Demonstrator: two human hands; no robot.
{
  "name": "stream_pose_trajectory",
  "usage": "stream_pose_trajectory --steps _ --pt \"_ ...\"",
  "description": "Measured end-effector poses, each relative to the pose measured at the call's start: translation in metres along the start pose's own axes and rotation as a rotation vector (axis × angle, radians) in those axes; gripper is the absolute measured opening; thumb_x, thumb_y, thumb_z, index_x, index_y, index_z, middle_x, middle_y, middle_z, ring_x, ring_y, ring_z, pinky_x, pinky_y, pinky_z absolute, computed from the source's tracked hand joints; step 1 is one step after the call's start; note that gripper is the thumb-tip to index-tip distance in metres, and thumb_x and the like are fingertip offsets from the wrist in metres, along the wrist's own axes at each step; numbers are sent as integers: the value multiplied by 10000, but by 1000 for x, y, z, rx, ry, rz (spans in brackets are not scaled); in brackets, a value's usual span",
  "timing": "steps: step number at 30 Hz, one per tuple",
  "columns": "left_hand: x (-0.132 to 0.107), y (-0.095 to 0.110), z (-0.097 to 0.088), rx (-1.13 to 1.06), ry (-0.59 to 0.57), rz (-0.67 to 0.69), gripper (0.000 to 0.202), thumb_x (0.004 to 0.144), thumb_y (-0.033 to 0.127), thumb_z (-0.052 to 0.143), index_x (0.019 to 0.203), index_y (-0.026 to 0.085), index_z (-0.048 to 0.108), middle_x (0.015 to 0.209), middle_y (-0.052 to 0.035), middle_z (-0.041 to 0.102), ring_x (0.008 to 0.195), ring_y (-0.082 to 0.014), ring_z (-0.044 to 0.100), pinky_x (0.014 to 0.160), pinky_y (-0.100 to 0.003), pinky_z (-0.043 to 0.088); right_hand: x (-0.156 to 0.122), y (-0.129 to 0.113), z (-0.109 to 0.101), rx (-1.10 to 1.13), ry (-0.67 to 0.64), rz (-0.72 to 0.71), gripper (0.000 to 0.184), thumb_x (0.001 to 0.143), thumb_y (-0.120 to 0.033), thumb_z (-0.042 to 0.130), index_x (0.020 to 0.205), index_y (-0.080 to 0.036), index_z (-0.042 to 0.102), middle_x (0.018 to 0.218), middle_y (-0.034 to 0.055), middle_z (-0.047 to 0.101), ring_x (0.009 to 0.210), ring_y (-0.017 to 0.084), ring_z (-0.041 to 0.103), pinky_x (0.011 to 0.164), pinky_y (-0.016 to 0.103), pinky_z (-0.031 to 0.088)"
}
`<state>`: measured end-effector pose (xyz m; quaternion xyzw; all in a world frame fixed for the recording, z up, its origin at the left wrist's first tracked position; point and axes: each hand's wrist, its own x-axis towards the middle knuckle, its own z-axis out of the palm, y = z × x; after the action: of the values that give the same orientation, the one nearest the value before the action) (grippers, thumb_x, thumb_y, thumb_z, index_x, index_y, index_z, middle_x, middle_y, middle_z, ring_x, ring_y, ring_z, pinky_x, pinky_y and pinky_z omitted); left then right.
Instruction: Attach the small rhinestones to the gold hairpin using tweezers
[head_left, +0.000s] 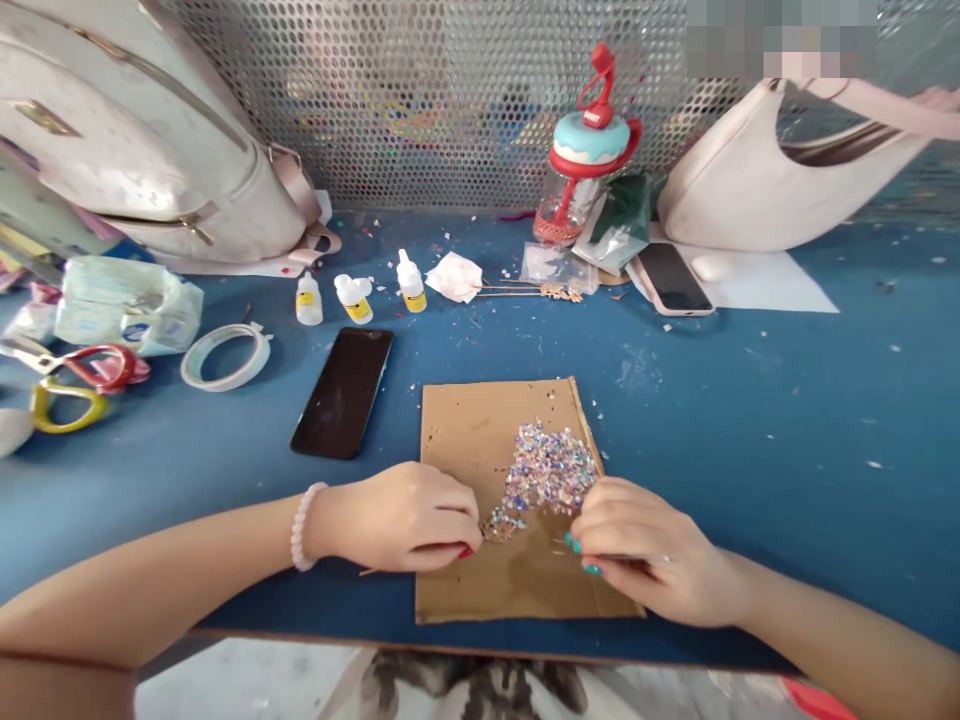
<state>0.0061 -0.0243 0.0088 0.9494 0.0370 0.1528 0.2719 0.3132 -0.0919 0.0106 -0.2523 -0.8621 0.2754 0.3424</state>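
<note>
Head view, over a blue tabletop (pixel 720 420): what lay between the person's two bare hands?

"A flat piece of brown cardboard (pixel 465 420), its face flecked with dark marks. Glittering chips (pixel 551 468) in violet, silver and pink spread across it in a loose, grainy heap. An openwork ornament (pixel 496 530) of gold-toned loops sat just below the heap's left side, a few chips clustered against it."

And the fingers?

"The left hand (pixel 420 515), below a bracelet (pixel 304 527) of round, pale pink beads, lay palm down with its fingers bent and drawn together on the ornament, one red nail showing. A thin stem (pixel 366 572) jutted out behind it; the exact points of contact were hidden. The right hand (pixel 652 550), nails painted teal, pinched its fingers tight around a slim tool (pixel 559 553), whose pale tips stood over bare cardboard, short of the ornament."

What framed the scene?

"A glossy black phone (pixel 343 393), a white ring of tape (pixel 225 383) and three small plastic bottles (pixel 412 284) with yellow labels, all to the left. Behind stood a perforated metal panel (pixel 375 110) and a clear tumbler with a domed, icing-like lid (pixel 592 140)."
</note>
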Motion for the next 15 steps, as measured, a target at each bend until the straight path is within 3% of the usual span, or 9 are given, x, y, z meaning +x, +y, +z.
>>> stream_pose_trajectory --steps 6,10,12,15 --pt "-1 1 -2 -29 -17 26 142 1025 171 482 1034 182 622 963 -63 733 774 -161 663 682 -300 522 3 5 -4 10 -15 42 113 1016 -166 518 1019 -204 625 850 30 717 794 130 627 768 314 536" --pt "0 2 -3 -41 -42 31 135 1025 200 500 1040 184 633 960 -56 732 769 -166 642 676 -319 502 9 -2 -5 -55 -113 -54 147 1036 -223 500 996 -220 641 950 42 726 854 141 626 768 313 515" --pt "1 1 -4 -37 -44 28 134 1020 189 506 1025 180 639 948 -51 727 760 -168 627 665 -327 485 8 -8 -2 -180 -71 -14 201 1038 -248 502 895 -210 637 752 7 635 684 122 533 618 278 442" --pt "-1 1 -3 -26 -45 29 139 1016 172 505 999 176 643 932 -44 720 741 -167 602 645 -334 460 5 -14 5 -322 -84 -242 127 958 -149 557 925 -195 670 567 -37 457 532 139 342 484 326 249"
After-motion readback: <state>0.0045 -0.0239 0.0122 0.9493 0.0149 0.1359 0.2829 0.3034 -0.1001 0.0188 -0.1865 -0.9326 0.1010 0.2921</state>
